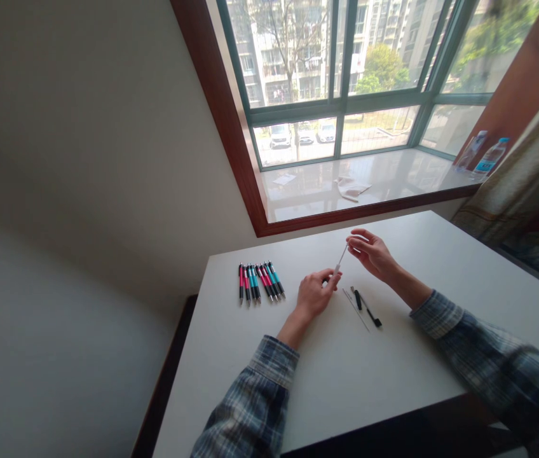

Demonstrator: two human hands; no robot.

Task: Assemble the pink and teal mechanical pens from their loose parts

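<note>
Thin rod (342, 256) is held above the table, slanting between the two hands, with a whitish section at its lower end. The left hand (314, 294) is nearly closed, thumb and forefinger pinching that whitish section. The right hand (375, 256) is loosely curled, its fingertips together at the rod's upper end; the exact grip there is too small to tell. Both sleeves are plaid.

Just beside the left hand, on the white table (346, 381), lie some thin sticks (356, 310), a short black tube (358, 299) and a slim piece with a black end (377, 323). Left of the left hand, apart from these, pens (260, 282) in pink and teal with black grips lie side by side in a row.

Beyond the table, a window ledge (314, 197) bears a flat paper (285, 180), a crumpled sheet (353, 189) and, at its right end, two clear bottles (492, 157) beside a curtain (522, 143). Parked cars (279, 135) show outside.
</note>
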